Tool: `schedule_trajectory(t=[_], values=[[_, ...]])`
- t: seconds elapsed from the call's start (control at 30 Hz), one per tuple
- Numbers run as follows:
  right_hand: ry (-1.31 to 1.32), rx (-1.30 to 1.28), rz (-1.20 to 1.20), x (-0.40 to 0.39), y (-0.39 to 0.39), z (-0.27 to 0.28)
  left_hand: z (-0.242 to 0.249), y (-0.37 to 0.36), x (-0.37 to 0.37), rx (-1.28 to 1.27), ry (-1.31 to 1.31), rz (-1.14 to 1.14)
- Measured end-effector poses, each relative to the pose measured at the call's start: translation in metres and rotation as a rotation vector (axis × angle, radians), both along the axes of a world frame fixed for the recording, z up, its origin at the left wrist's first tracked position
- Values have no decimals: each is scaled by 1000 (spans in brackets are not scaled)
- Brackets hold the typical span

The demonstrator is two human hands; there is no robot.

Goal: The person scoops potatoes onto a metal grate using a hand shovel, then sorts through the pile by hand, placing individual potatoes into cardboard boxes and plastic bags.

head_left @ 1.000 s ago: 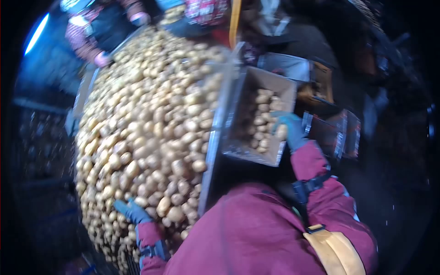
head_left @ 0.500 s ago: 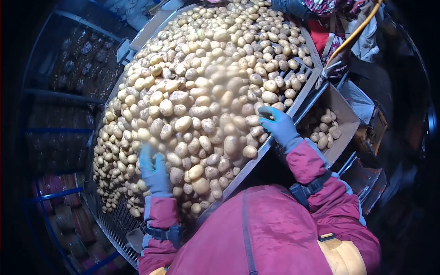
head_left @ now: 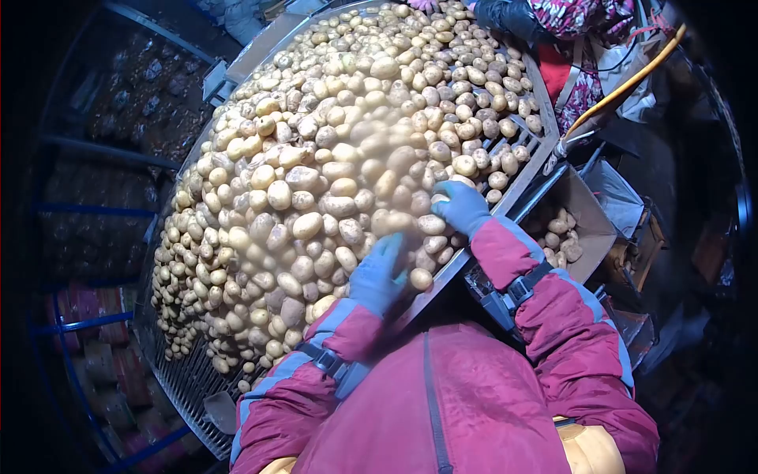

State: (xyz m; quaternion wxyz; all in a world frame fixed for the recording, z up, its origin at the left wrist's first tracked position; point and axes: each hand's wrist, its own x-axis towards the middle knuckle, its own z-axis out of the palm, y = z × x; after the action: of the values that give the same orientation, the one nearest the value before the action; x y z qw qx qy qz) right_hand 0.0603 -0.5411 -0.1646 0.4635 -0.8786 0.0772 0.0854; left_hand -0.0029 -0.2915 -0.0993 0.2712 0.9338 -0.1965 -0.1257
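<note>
A large heap of pale, partly soiled potatoes (head_left: 316,225) covers a slatted metal table (head_left: 201,407) in front of me. My left hand (head_left: 377,278), in a blue glove, is over the near right part of the heap. Its fingers and thumb are apart and somewhat blurred, with no potato plainly held. Further right, near the table's metal rim (head_left: 537,162), my gloved right hand (head_left: 462,208) has its fingers bent around a potato at the heap's edge. Most of that potato is hidden by the glove.
A cardboard box (head_left: 588,209) with several potatoes stands beyond the right rim. A yellow cable (head_left: 624,95) hangs near another person's patterned sleeve (head_left: 564,16) at the upper right. That person's pink-gloved hand (head_left: 425,5) is at the far edge. Blue racks (head_left: 95,324) stand at left.
My left hand has swept right across the heap, from its left side to near my right hand. My right hand has shifted slightly left, and its fingers have bent inward. The view has turned slightly.
</note>
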Motion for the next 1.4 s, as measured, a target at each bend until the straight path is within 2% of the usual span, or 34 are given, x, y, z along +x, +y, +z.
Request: schedule_trajectory(t=[0.07, 0.1, 0.17, 0.2, 0.23, 0.3, 0.37, 0.4, 0.5, 0.53, 0.6, 0.63, 0.73, 0.77, 0.83, 0.9, 0.97, 1.03, 1.1, 1.17, 1.23, 1.27, 1.37, 1.4], values=[[181, 490, -151, -3, -8, 15, 1, 8, 7, -178, 132, 99], [253, 706, -204, -2, -16, 9, 2, 13, 16, -432, 397, 224], [335, 1058, -314, -10, -22, 31, 7, 22, 36, -958, 913, 468], [327, 1149, -267, -19, -21, 48, 14, 27, 41, -1129, 1053, 426], [319, 1238, -221, -31, -17, 66, 21, 25, 42, -1187, 1092, 407], [385, 1428, -150, -35, -12, 69, 33, 20, 43, -1305, 1172, 361], [536, 1625, -102, -32, -9, 51, 40, 19, 42, -1296, 1200, 428], [456, 1403, -284, -34, 8, 78, 42, 21, 42, -1291, 1214, 460], [448, 1249, -23, -50, -9, 64, 35, 34, 37, -1078, 1087, 544], [464, 1159, -26, -56, -20, 66, 35, 39, 35, -962, 911, 404], [240, 910, 56, -74, -41, 80, 35, 48, 34, -880, 793, 412], [290, 912, -7, -83, -58, 76, 35, 53, 33, -839, 733, 417], [272, 532, 86, -104, -102, 57, 28, 70, 25, -687, 514, 458], [384, 583, -25, -110, -110, 56, 31, 72, 23, -599, 460, 454], [501, 346, -44, -107, -114, 65, 39, 75, 19, -423, 352, 455], [304, 384, -173, -98, -114, 32, 24, 83, 16, -141, -40, 242], [240, 354, -163, -69, -88, 59, 20, 81, 13, 84, -368, 50], [178, 351, -143, -37, -51, 71, 35, 67, 9, 178, -241, 4], [-148, 226, 37, 2, -17, 60, 21, 72, 1, 276, -268, -26], [-200, 261, 78, 40, 15, 62, 18, 75, -4, 271, -244, -37], [-409, -96, 115, 80, 34, 16, 17, 76, -7, 273, -236, -40], [-344, -136, 117, 91, 41, 4, 16, 77, -9, 271, -228, -40], [-41, -439, 231, 103, 48, 45, 19, 75, -10, 248, -195, -11], [-63, -446, 269, 109, 46, 45, 19, 75, -11, 253, -184, -4]])
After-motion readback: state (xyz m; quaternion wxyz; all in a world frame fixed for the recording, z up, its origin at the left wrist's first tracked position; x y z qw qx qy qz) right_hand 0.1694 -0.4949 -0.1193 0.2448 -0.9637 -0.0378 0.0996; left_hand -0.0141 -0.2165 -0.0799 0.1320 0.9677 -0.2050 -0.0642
